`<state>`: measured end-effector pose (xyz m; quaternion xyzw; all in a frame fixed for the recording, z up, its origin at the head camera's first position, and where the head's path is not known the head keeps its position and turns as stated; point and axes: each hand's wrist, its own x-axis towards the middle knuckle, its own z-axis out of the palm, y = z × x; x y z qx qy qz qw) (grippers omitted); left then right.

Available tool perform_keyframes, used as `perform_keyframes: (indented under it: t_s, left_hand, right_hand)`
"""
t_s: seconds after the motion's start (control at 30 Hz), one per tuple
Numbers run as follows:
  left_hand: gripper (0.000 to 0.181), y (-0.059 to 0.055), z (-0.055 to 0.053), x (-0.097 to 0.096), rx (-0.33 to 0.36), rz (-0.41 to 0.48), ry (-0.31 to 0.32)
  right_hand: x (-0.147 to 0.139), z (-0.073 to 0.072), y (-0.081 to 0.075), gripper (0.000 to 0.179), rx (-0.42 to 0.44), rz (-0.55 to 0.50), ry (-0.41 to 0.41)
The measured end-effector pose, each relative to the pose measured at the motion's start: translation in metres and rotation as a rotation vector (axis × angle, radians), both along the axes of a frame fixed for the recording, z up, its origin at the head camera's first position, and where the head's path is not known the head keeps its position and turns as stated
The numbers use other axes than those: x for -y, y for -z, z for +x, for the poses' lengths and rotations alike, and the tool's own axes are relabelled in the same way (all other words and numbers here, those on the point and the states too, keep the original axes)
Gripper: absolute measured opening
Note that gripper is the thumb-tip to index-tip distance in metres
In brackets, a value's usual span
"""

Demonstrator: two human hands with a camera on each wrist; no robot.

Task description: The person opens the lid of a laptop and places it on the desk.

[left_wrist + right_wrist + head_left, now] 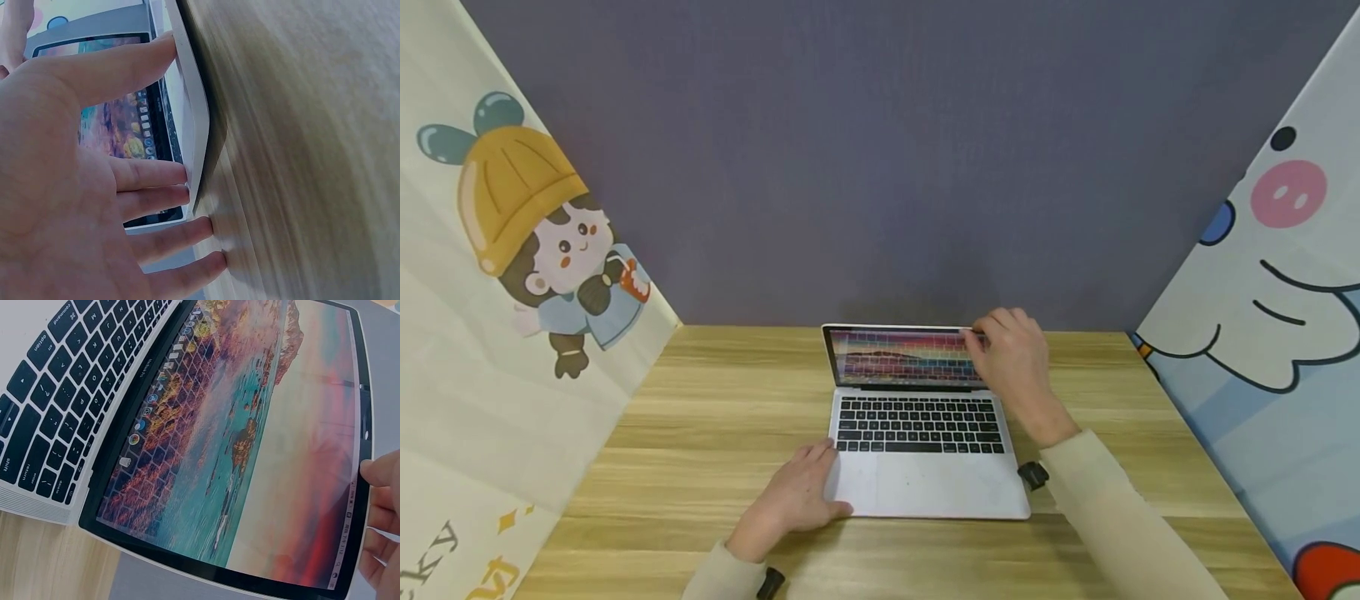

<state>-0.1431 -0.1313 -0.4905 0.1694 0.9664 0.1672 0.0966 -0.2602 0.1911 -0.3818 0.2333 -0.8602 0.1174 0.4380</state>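
Observation:
A silver laptop (940, 492) sits raised open on the wooden table, its black keyboard (917, 425) facing me. A colourful landscape shows on the lit screen (250, 444). At the lid's top right corner, my right hand (1017, 362) pinches the edge, thumb on the black bezel and fingers curled behind. My left hand (801, 492) lies at the front left corner of the base. In the left wrist view, the thumb of the left hand (56, 156) touches the base's edge; its fingers are nearly straight, two on the base and two reaching to the tabletop.
The wooden table (700, 433) extends on both sides of the laptop. A grey-blue panel (880, 167) rises right behind the lid. Printed cartoon sheets flank the table, a figure in a yellow hat (520, 200) left and a pink-snouted character (1288, 193) right.

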Motion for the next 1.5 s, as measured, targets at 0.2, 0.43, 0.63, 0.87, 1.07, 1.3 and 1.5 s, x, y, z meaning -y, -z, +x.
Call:
perform_keyframes:
  t_s: [0.2, 0.43, 0.63, 0.87, 1.07, 1.3, 1.5]
  left_hand:
    - [0.092, 0.001, 0.000, -0.001, -0.005, 0.000, 0.001]
    - [0.091, 0.001, 0.000, -0.001, -0.009, -0.005, 0.001]
    - [0.091, 0.002, -0.001, 0.000, -0.012, -0.011, 0.000]
    - [0.091, 0.001, 0.000, -0.001, 0.001, 0.010, -0.011]
    - [0.091, -0.001, 0.001, -0.001, 0.003, 0.013, -0.012]
    - [0.093, -0.001, 0.001, -0.002, 0.007, 0.010, -0.016]
    - [0.092, 0.000, 0.001, -0.002, 0.005, 0.015, -0.025]
  right_hand:
    - [0.001, -0.003, -0.001, 0.023, 0.023, 0.005, 0.011]
    - [0.001, -0.007, -0.001, 0.022, 0.022, 0.004, 0.019]
    - [0.002, -0.011, -0.001, 0.021, 0.007, -0.002, 0.009]
    - [0.003, -0.016, 0.000, 0.022, -0.003, -0.005, 0.021]
    - [0.004, -0.021, 0.001, 0.021, -0.008, -0.011, 0.027]
    - [0.005, -0.026, 0.001, 0.021, -0.011, -0.033, 0.026]
    - [0.005, -0.031, 0.002, 0.021, -0.024, -0.036, 0.022]
